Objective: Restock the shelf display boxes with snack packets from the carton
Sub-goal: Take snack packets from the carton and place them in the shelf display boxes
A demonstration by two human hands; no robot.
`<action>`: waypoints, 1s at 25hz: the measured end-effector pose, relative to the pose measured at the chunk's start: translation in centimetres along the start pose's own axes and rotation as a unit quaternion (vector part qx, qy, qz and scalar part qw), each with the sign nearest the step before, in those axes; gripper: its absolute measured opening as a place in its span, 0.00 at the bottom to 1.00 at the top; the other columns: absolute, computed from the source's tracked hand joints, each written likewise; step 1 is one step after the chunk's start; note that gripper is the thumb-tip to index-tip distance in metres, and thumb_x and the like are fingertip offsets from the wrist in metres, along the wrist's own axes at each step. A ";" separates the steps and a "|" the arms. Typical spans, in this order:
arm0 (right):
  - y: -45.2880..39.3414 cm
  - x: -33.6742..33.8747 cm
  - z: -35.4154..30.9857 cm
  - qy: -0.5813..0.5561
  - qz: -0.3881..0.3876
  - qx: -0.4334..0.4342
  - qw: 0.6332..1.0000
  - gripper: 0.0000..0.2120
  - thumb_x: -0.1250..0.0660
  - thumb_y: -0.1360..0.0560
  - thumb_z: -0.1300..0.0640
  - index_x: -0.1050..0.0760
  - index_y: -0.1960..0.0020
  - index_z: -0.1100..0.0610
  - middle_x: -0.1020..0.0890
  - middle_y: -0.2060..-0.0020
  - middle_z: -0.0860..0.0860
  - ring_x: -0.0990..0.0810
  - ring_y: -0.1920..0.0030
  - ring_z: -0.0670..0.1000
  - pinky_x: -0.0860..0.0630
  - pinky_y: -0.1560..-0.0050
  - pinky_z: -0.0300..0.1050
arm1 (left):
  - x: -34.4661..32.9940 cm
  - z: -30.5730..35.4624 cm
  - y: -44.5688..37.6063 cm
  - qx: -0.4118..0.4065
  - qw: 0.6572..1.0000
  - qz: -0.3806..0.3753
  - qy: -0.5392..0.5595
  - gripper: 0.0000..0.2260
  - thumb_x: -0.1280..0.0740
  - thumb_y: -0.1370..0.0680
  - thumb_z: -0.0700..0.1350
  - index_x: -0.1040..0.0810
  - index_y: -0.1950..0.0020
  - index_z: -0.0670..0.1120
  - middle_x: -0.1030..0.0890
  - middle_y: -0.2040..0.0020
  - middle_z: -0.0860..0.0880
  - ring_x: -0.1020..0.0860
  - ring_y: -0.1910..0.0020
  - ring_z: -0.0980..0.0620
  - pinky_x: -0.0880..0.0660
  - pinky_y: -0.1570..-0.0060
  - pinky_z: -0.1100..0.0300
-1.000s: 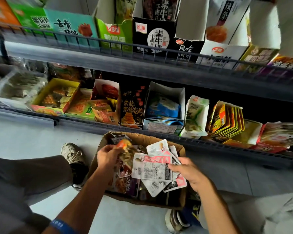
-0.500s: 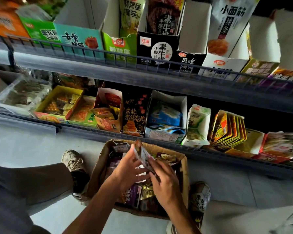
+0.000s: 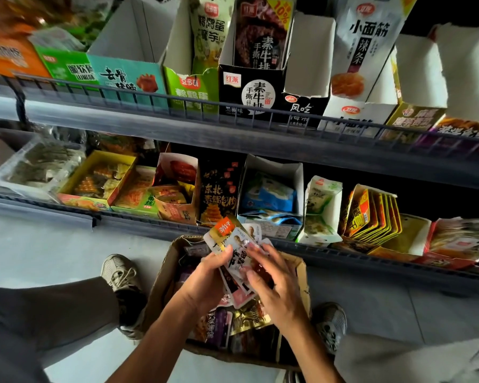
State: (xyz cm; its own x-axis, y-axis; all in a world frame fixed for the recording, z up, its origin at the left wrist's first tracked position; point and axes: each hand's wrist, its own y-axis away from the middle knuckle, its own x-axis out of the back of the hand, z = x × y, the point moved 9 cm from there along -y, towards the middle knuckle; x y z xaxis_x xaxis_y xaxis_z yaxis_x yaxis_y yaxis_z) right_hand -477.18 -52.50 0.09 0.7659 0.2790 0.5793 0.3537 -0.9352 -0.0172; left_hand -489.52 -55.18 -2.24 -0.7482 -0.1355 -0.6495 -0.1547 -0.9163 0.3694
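Above carton (image 3: pixel 166 275), both hands grip packets (image 3: pixel 237 252).

This is a shop, in a snack aisle. Above and beyond the hands (image 3: pixel 241 283) gripping packets (image 3: pixel 239 252) run two grey metal shelves (image 3: pixel 233 131) with wire front rails (image 3: pixel 150 95), each packed side by side with torn-open display boxes (image 3: pixel 249 89) of printed, branded snacks standing face-out, as goods are set for sale. Directly beneath the grip a cardboard carton (image 3: pixel 302 275) of mixed loose packets sits on a pale tiled floor (image 3: pixel 39 244), just in front of the lower shelf (image 3: pixel 371 261), between the crouching person's shoes (image 3: pixel 119 272).
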 end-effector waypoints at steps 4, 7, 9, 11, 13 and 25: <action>0.5 0.0 2.2 -0.073 -0.019 -0.151 0.986 0.39 0.32 0.40 0.22 0.26 0.35 0.40 0.22 0.43 0.36 0.23 0.42 0.42 0.24 0.43 0.41 | 1.6 -0.6 0.2 0.027 0.992 0.101 -0.076 0.28 0.38 0.21 0.62 0.23 0.34 0.41 0.19 0.40 0.36 0.20 0.40 0.37 0.22 0.42 0.44; 1.2 0.2 3.8 -0.153 0.013 -0.224 0.962 0.28 0.27 0.40 0.29 0.20 0.46 0.44 0.15 0.54 0.41 0.17 0.51 0.44 0.21 0.51 0.41 | 1.1 -1.3 0.5 0.048 0.987 0.093 -0.126 0.19 0.33 0.22 0.49 0.22 0.36 0.38 0.17 0.43 0.36 0.18 0.45 0.36 0.19 0.50 0.48; 1.5 0.4 5.2 -0.196 0.035 -0.271 0.942 0.24 0.23 0.39 0.32 0.19 0.48 0.42 0.14 0.55 0.42 0.16 0.51 0.46 0.19 0.49 0.49 | 0.6 -1.6 0.8 0.059 0.985 0.074 -0.142 0.18 0.29 0.26 0.38 0.23 0.36 0.37 0.17 0.43 0.36 0.17 0.47 0.38 0.18 0.51 0.50; 1.9 0.0 6.0 -0.261 0.044 -0.321 0.909 0.19 0.21 0.37 0.38 0.17 0.49 0.43 0.14 0.55 0.44 0.15 0.51 0.49 0.18 0.47 0.53 | 0.1 -1.7 0.9 0.072 0.986 0.057 -0.137 0.20 0.26 0.29 0.34 0.23 0.38 0.38 0.17 0.45 0.36 0.16 0.51 0.42 0.18 0.54 0.53; 2.3 -0.1 6.2 -0.317 0.073 -0.346 0.880 0.13 0.21 0.33 0.47 0.16 0.50 0.47 0.13 0.57 0.46 0.14 0.53 0.51 0.18 0.49 0.53 | 0.1 -1.9 0.9 0.081 0.987 0.047 -0.132 0.19 0.27 0.30 0.33 0.22 0.40 0.39 0.15 0.49 0.39 0.15 0.54 0.44 0.19 0.58 0.56; 3.4 -1.9 9.9 -0.393 0.080 -0.427 0.810 0.14 0.24 0.30 0.59 0.17 0.45 0.58 0.13 0.53 0.57 0.14 0.52 0.60 0.18 0.51 0.55 | 6.4 -0.9 1.5 0.111 0.944 0.196 -0.240 0.20 0.24 0.37 0.36 0.20 0.45 0.42 0.15 0.52 0.40 0.16 0.54 0.40 0.20 0.48 0.45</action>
State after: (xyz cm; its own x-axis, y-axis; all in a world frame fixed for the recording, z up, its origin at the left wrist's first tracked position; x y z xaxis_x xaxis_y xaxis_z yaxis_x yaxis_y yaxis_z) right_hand -472.08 -54.09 -9.08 0.9895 -0.1213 -0.0781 -0.0273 -0.6890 0.7243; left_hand -493.95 -57.75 -6.48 -0.9740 -0.2126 -0.0782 0.1029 -0.7225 0.6836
